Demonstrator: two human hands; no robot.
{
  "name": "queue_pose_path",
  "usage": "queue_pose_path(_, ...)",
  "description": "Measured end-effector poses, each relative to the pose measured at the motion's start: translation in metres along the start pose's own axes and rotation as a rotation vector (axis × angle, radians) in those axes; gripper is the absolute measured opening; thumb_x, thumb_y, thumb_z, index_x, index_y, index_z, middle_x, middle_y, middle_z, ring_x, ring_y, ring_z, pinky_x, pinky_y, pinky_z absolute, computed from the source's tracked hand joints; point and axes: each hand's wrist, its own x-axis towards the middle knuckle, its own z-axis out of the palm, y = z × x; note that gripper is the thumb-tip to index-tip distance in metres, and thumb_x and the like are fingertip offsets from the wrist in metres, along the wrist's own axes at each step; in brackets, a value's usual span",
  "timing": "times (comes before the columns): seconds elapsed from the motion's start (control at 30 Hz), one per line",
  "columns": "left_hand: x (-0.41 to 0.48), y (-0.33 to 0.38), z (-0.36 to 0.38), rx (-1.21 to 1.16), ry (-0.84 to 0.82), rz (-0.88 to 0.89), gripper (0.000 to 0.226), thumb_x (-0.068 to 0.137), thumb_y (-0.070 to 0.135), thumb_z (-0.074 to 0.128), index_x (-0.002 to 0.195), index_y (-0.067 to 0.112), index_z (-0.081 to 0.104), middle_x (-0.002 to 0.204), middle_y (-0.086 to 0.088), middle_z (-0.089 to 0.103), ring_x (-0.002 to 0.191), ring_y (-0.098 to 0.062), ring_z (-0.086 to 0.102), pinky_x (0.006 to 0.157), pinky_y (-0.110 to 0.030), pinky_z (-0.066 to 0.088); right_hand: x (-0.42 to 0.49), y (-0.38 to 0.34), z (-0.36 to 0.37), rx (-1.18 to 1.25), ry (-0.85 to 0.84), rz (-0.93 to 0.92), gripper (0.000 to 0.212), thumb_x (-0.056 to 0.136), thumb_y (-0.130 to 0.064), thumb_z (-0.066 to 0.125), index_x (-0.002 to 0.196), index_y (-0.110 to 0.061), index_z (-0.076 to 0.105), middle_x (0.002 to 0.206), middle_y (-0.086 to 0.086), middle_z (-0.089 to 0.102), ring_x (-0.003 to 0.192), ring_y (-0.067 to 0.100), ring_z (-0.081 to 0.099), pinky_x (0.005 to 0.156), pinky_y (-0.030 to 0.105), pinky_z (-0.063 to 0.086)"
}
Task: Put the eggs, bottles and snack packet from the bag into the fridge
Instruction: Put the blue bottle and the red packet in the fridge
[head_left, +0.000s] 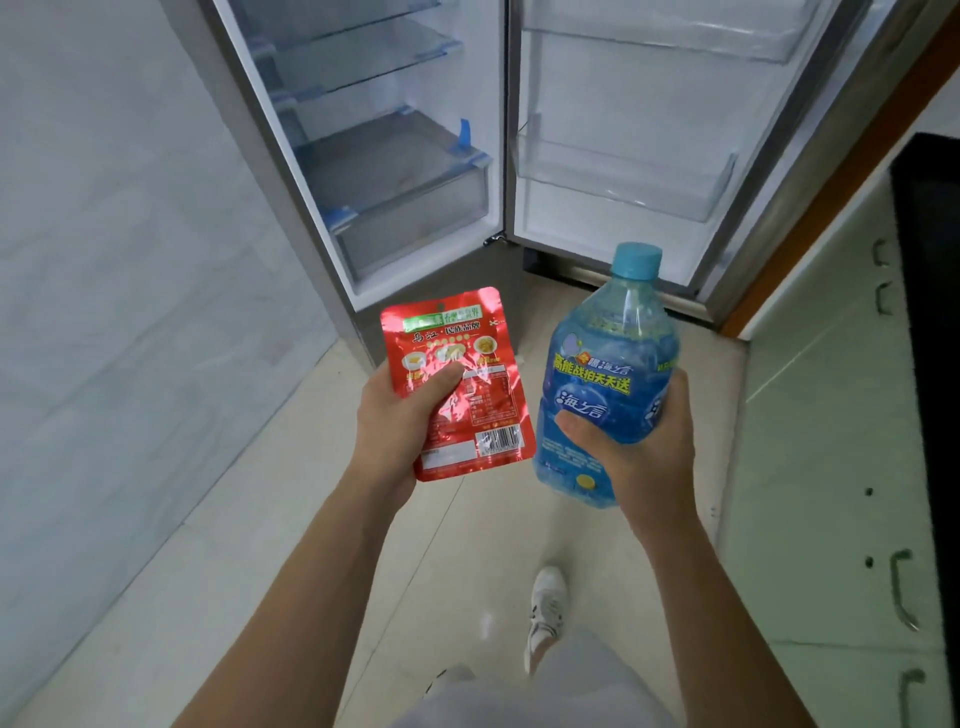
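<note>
Snack packet: red, and we held it flat in our left hand, thumb clamped across its face. Bottle: blue, upright, right hand wrapped round its body. We held both toward the open fridge at 12 o'clock, presumably to shelve them in one trip.

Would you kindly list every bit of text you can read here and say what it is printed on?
"乌江 · 民族品牌": on the red snack packet.
"高能战拍天天送": in yellow on the blue bottle.
"海之言": white logo on the bottle.
The snack packet's green banner and remaining small print, and the bottle's lower small print: too blurred to read.
</note>
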Motion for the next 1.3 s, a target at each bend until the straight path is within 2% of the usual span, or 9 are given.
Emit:
queue_pose_path(0.1, 0.037, 0.021, 0.032, -0.015, 0.037, 0.003, 0.033, 0.087, 0.031, 0.073, 0.117, 0.023, 0.06, 0.103, 0.003, 0.076, 0.085, -0.021, 0.076, 0.084, -0.049, 0.06, 0.055, -0.005, -0.002, -0.016, -0.073, -0.026, 0.072, 0.06, -0.025, 0.091, 0.118, -0.037, 0.049, 0.106, -0.029, 0.067, 0.101, 0.001, 0.069, 0.072, 0.016, 0.057)
queue_pose_path(0.23, 0.077, 0.046, 0.057, -0.048, 0.113, 0.02, 0.041, 0.086, 0.032, 0.073, 0.123, 0.022, 0.058, 0.107, 0.001, 0.075, 0.087, -0.022, 0.076, 0.085, -0.051, 0.059, 0.125, -0.012, -0.001, 0.013, -0.141, -0.029, 0.076, 0.055, -0.042, 0.087, 0.12, -0.038, 0.05, 0.109, -0.021, 0.068, 0.101, 0.006, 0.07, 0.074, 0.02, 0.058)
queue_pose_path(0.43, 0.108, 0.058, 0.056, -0.058, 0.255, 0.013, 0.033, 0.086, 0.03, 0.074, 0.116, 0.024, 0.061, 0.104, 0.003, 0.076, 0.087, -0.022, 0.076, 0.086, -0.052, 0.059, 0.194, -0.003, 0.015, 0.041, -0.197, 0.009, 0.078, 0.058, -0.026, 0.088, 0.127, -0.028, 0.052, 0.114, -0.01, 0.07, 0.099, 0.005, 0.071, 0.076, 0.021, 0.058)
queue_pose_path(0.57, 0.131, 0.063, 0.048, -0.085, 0.33, 0.009, 0.031, 0.086, 0.028, 0.074, 0.114, 0.023, 0.062, 0.101, 0.003, 0.077, 0.086, -0.023, 0.076, 0.085, -0.052, 0.059, 0.227, 0.003, 0.035, 0.051, -0.25, 0.037, 0.073, 0.057, -0.028, 0.09, 0.121, -0.034, 0.054, 0.107, -0.018, 0.072, 0.097, 0.005, 0.072, 0.076, 0.022, 0.06)
queue_pose_path(0.7, 0.162, 0.068, 0.042, -0.084, 0.362, 0.015, 0.031, 0.086, 0.03, 0.074, 0.113, 0.025, 0.061, 0.101, 0.005, 0.077, 0.086, -0.021, 0.076, 0.084, -0.05, 0.06, 0.258, 0.008, 0.062, 0.048, -0.282, 0.039, 0.084, 0.054, -0.033, 0.091, 0.129, -0.02, 0.056, 0.113, -0.004, 0.073, 0.1, 0.012, 0.073, 0.081, 0.031, 0.062)
queue_pose_path(0.93, 0.251, 0.091, 0.024, -0.124, 0.342, 0.016, 0.03, 0.086, 0.03, 0.073, 0.113, 0.027, 0.06, 0.103, 0.004, 0.076, 0.086, -0.021, 0.076, 0.083, -0.049, 0.06, 0.328, 0.015, 0.125, 0.017, -0.329, -0.009, 0.077, 0.051, -0.044, 0.088, 0.12, -0.038, 0.054, 0.112, -0.012, 0.071, 0.103, 0.012, 0.071, 0.083, 0.034, 0.062)
queue_pose_path(1.03, 0.297, 0.11, 0.012, -0.135, 0.315, 0.005, 0.032, 0.086, 0.03, 0.073, 0.114, 0.025, 0.061, 0.102, 0.004, 0.077, 0.086, -0.022, 0.076, 0.083, -0.05, 0.06, 0.365, 0.013, 0.158, 0.024, -0.32, -0.014, 0.08, 0.053, -0.038, 0.09, 0.123, -0.034, 0.054, 0.112, -0.014, 0.071, 0.103, 0.011, 0.071, 0.08, 0.029, 0.061)
queue_pose_path(1.17, 0.359, 0.137, -0.005, -0.14, 0.289, -0.006, 0.037, 0.085, 0.032, 0.074, 0.118, 0.024, 0.06, 0.103, 0.004, 0.077, 0.087, -0.022, 0.076, 0.083, -0.051, 0.06, 0.413, 0.01, 0.204, 0.013, -0.308, -0.034, 0.068, 0.059, -0.016, 0.087, 0.115, -0.036, 0.053, 0.102, -0.028, 0.07, 0.097, -0.001, 0.07, 0.073, 0.014, 0.055)
queue_pose_path(1.3, 0.406, 0.156, -0.017, -0.157, 0.275, -0.008, 0.038, 0.084, 0.03, 0.075, 0.118, 0.024, 0.06, 0.103, 0.004, 0.076, 0.085, -0.021, 0.076, 0.081, -0.049, 0.061, 0.45, 0.012, 0.242, 0.005, -0.288, -0.038, 0.07, 0.058, -0.017, 0.087, 0.115, -0.036, 0.053, 0.104, -0.027, 0.07, 0.099, 0.001, 0.07, 0.075, 0.016, 0.056)
